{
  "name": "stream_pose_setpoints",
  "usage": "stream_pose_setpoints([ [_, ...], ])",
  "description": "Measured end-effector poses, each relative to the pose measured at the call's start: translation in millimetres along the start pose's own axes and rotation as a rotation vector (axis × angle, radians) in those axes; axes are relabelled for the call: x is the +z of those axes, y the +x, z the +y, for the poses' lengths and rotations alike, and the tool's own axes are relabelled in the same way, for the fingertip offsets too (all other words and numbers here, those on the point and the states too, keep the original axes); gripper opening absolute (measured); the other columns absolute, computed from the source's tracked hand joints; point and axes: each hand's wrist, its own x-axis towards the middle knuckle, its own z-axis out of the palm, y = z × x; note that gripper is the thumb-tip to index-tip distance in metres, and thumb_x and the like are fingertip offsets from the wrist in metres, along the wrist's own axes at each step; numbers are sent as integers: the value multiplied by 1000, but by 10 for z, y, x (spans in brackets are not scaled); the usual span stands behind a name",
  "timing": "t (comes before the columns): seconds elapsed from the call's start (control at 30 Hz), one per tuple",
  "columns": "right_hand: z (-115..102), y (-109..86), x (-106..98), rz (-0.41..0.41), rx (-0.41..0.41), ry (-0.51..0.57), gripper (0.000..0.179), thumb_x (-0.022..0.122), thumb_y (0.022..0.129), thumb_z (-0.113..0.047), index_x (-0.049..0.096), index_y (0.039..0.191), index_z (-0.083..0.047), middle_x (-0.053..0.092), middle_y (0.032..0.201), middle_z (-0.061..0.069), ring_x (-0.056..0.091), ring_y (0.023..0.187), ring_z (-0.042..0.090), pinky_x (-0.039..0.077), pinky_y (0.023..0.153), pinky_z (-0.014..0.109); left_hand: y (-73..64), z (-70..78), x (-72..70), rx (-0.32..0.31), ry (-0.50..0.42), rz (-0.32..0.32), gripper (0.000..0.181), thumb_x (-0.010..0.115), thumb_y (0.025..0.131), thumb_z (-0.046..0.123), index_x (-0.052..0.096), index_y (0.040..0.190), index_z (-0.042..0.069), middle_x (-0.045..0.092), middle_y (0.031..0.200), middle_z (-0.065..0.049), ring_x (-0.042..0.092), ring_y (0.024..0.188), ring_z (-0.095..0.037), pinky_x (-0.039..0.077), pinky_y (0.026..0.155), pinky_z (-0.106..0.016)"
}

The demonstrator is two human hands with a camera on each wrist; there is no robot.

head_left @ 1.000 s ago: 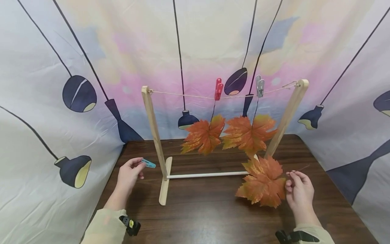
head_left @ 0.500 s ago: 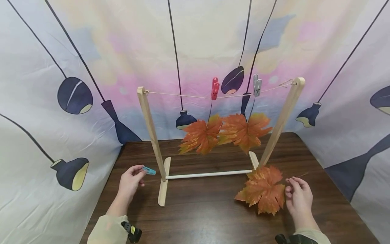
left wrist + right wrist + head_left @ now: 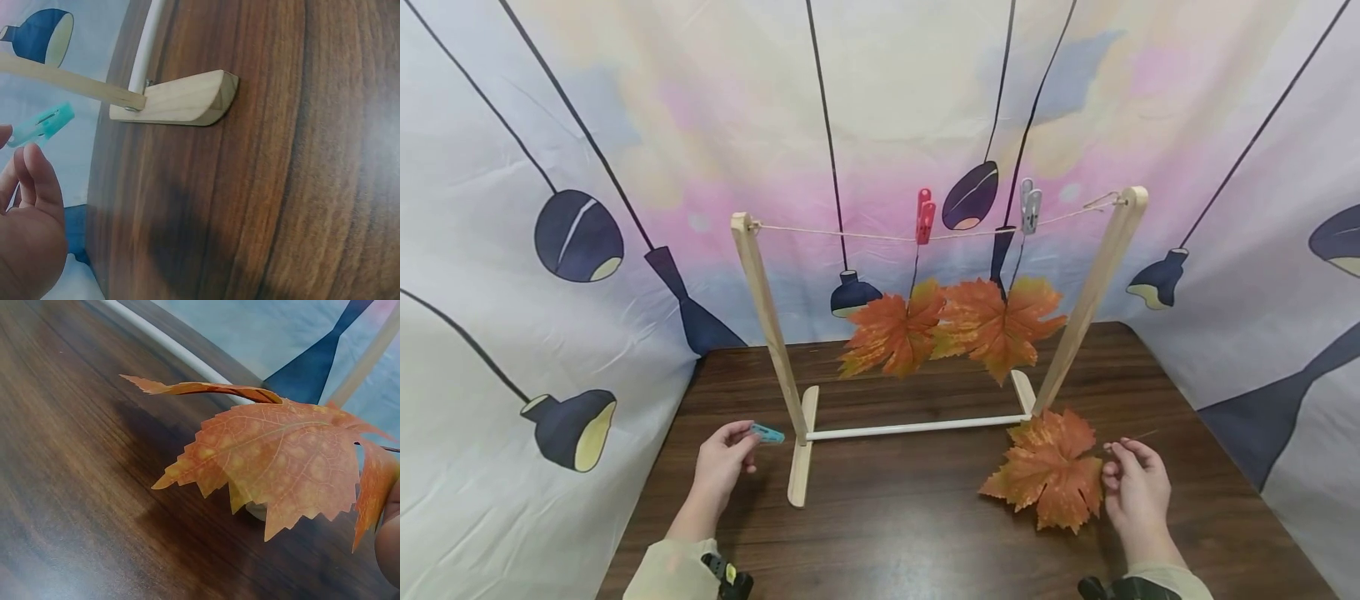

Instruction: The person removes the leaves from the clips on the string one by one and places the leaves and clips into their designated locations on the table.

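My left hand (image 3: 722, 467) pinches a light blue clothespin (image 3: 767, 433) just left of the wooden rack's left foot; the left wrist view shows the clothespin (image 3: 47, 125) between thumb and fingers. On the other side, my right hand (image 3: 1138, 492) pinches the thin stem of an orange maple leaf (image 3: 1048, 471), whose blade spreads leftward over the table. In the right wrist view this leaf (image 3: 281, 456) casts a shadow on the wood. Two more leaves hang from the rack's string: one leaf (image 3: 895, 333) under a red clothespin (image 3: 925, 217), another leaf (image 3: 1000, 325) under a grey clothespin (image 3: 1030, 208).
The rack has a left post (image 3: 767, 325), a right post (image 3: 1090, 300) and a white crossbar (image 3: 917, 428) low between them. A string (image 3: 842, 235) joins the post tops. Behind the brown table (image 3: 910, 517) hangs a cloth (image 3: 910, 100) printed with lamps.
Both hands have come down lower in the head view, with the blue clothespin and the held leaf. The leaf has dropped nearer the table, and the head view has shifted slightly.
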Motion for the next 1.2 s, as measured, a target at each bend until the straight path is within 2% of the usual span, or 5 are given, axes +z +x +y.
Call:
stream_pose_setpoints([
  [0.13, 13, 14, -11, 30, 15, -24, 12, 57, 90, 3, 51, 95, -6, 64, 75, 5, 47, 45, 9, 33, 35, 17, 3, -62, -2, -4, -3, -1, 40, 60, 89, 13, 51, 125, -3, 54, 108, -13, 51, 63, -9, 52, 54, -24],
  [0.53, 55, 22, -114, 44, 66, -89, 11, 55, 91, 1, 51, 96, -8, 65, 75, 3, 48, 47, 8, 34, 37, 17, -16, -191, 3, -41, 10, -24, 40, 61, 89, 14, 52, 123, -4, 54, 112, -18, 51, 63, -11, 52, 54, -25],
  [0.8, 79, 35, -183, 50, 109, -132, 13, 56, 92, -2, 49, 99, -10, 65, 78, 2, 49, 50, 6, 35, 38, 17, -17, -263, -23, -49, 43, -56, 40, 61, 89, 16, 52, 123, -3, 56, 106, -14, 50, 64, -13, 51, 54, -26],
  [1.0, 110, 40, -233, 56, 110, -194, 14, 55, 93, -3, 46, 102, -10, 65, 79, -1, 50, 51, 6, 37, 40, 17, -32, -319, -30, -74, 46, -73, 40, 61, 89, 16, 53, 124, -2, 59, 99, -10, 51, 63, -13, 51, 55, -26],
  [1.2, 125, 32, -268, 48, 105, -197, 14, 54, 93, -3, 47, 102, -10, 65, 79, -1, 51, 52, 5, 38, 41, 16, -46, -355, -35, -50, 63, -90, 39, 62, 88, 12, 53, 123, -4, 60, 103, -14, 53, 63, -17, 51, 54, -27],
])
